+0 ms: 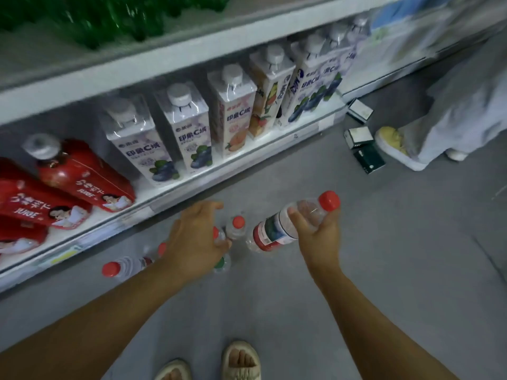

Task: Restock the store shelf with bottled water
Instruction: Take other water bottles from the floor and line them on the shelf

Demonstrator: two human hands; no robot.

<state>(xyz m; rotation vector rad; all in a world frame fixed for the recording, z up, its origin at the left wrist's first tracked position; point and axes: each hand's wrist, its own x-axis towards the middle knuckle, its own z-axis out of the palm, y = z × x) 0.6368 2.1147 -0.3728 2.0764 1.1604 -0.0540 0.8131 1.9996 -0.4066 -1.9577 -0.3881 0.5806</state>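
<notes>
Up front, the right hand [319, 229] has its fingers [297, 221] curled round a water bottle's [277, 231] neck, held tilted above the floor [384, 270]. Left hand [196, 233] fingers curl over bottles standing on the floor [236, 226] below the bottom shelf [192, 185].

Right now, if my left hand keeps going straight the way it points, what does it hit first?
Probably the red-capped water bottle standing on the floor just past the left hand; depth is hard to judge.
</notes>
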